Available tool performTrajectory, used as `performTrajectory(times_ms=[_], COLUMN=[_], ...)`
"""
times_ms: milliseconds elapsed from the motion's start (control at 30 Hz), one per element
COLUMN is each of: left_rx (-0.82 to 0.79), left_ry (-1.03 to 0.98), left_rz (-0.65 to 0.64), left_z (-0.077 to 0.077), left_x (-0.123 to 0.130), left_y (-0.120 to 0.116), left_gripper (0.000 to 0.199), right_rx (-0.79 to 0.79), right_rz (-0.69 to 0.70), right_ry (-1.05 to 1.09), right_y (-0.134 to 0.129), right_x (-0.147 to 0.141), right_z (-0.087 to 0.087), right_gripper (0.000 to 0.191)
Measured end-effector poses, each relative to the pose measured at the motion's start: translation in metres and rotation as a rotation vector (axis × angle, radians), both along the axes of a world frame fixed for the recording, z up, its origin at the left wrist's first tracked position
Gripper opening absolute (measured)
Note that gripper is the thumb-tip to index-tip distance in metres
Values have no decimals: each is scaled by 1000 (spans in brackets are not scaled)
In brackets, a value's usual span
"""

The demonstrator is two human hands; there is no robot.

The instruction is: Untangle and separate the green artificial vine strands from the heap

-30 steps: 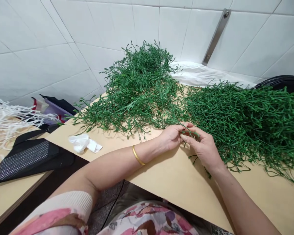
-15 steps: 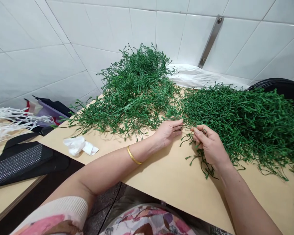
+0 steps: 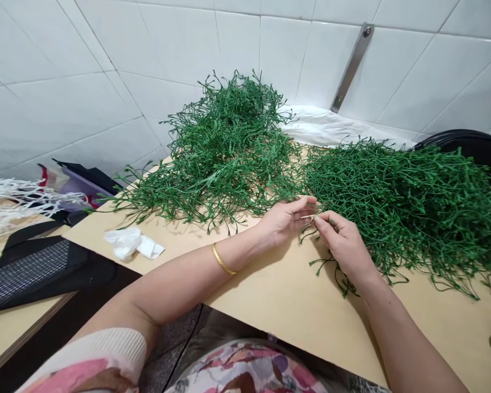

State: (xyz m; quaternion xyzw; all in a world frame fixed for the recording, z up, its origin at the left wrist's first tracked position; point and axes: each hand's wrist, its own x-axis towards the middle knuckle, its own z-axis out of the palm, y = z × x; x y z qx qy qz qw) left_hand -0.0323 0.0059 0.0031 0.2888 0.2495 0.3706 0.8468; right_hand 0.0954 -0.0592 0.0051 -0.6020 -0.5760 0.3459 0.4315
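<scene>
My right hand (image 3: 343,240) is closed in a pinch on a thin green cord, whose tip shows pale at the fingertips; much of it is hidden by the fingers. My left hand (image 3: 284,221) lies palm inward just left of it, thumb stretched out and fingers loosely apart, near the right fingertips. I see nothing clearly gripped in it. Beyond the hands spread a loose heap of knotted green cords (image 3: 229,158) and, on the right, a denser pile of green cords (image 3: 396,196). A few loose cords (image 3: 323,263) hang below my right hand.
A crumpled white tissue (image 3: 133,243) lies on the wooden tabletop (image 3: 270,305). White cords (image 3: 16,204) and black fabric (image 3: 28,273) sit on another surface at left. A tiled wall (image 3: 188,49) with a metal bracket (image 3: 354,65) stands behind, and a black round object (image 3: 466,144) at far right.
My right hand has moved left and slightly up, bringing its pinched fingertips close to my left fingers. The left thumb has lifted a little away from its fingers.
</scene>
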Motion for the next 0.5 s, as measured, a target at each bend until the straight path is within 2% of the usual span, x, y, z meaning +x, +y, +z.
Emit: performTrajectory(times_ms=[67, 133, 333, 500], left_rx=[-45, -73, -122, -189], left_ry=[-37, -59, -98, -90], left_rz=[14, 27, -17, 7], left_z=[0, -1, 1, 6], left_x=[0, 0, -1, -1], left_y=[0, 0, 3, 2], left_gripper=[17, 17, 23, 24], right_rx=[16, 19, -14, -170], right_rz=[-86, -102, 10, 69], right_ry=[22, 94, 332, 554], right_y=[1, 2, 3, 2], right_x=[-3, -5, -9, -11], right_z=[-3, -5, -6, -6], right_gripper=[24, 24, 23, 29])
